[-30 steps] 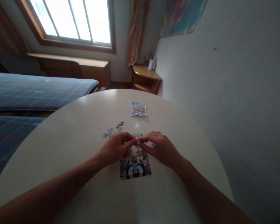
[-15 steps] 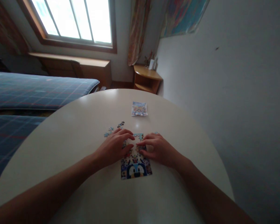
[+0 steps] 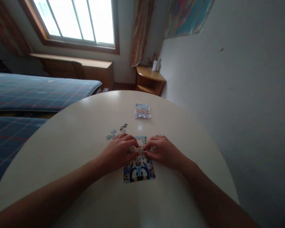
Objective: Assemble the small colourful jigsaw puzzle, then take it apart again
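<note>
A jigsaw puzzle [image 3: 139,174] with a blue dog's face lies partly assembled on the round table, its near edge toward me. My left hand [image 3: 121,150] rests over its left side, thumb and forefinger closed at a small puzzle piece near the middle. From the right, my right hand [image 3: 162,152] meets it there, thumb and forefinger also pinched at the piece. The fingertips almost touch, and the piece is mostly hidden between them. Loose puzzle pieces [image 3: 111,136] lie beyond my left hand, and more dark ones [image 3: 123,127] sit a little farther away.
A small printed picture sheet [image 3: 142,111] lies farther back on the white table [image 3: 90,117]. The wall [image 3: 239,110] runs close along the right. To the left is a bed with a plaid mattress [image 3: 49,91]; a wooden corner shelf [image 3: 149,74] stands behind the table.
My left hand has shifted slightly right and its thumb and forefinger have drawn closer together. The right hand's fingers have closed in near the puzzle's middle.
</note>
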### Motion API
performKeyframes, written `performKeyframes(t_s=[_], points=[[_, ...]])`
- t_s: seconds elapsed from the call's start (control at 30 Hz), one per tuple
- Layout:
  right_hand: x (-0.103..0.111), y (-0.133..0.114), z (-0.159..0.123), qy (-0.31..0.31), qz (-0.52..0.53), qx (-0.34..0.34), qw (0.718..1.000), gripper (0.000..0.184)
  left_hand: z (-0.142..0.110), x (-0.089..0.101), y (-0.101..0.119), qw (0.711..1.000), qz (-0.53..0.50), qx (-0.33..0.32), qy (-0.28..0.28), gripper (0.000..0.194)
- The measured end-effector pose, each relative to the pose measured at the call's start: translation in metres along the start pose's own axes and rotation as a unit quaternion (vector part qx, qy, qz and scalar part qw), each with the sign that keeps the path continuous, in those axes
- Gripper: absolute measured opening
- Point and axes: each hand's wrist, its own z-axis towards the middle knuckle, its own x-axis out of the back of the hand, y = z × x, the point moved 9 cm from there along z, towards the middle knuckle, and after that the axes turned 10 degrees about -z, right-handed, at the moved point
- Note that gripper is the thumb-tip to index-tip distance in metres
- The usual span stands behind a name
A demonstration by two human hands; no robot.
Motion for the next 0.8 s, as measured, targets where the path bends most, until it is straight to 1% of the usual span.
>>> performKeyframes(t_s=[0.27,0.53,0.63,0.73,0.8], points=[[-0.001,0.002,0.000,-0.011,0.004,-0.009,1.000,0.003,0.002,-0.006,0.007,1.000,0.003,0.009,-0.001,0.005],[0.000,0.001,-0.001,-0.006,0.002,-0.004,1.000,0.004,0.003,-0.007,0.008,1.000,0.028,0.004,0.008,0.011],[0.001,0.000,-0.001,-0.009,-0.006,-0.002,1.000,0.003,0.001,-0.008,0.017,0.997,0.060,-0.036,-0.017,0.013],[0.003,-0.001,-0.002,-0.007,-0.007,0.017,1.000,0.002,-0.003,-0.009,0.029,0.990,0.103,-0.089,-0.049,0.013],[0.004,-0.002,-0.003,-0.006,-0.006,0.033,0.999,0.002,-0.006,-0.010,0.034,0.983,0.131,-0.109,-0.068,0.014]])
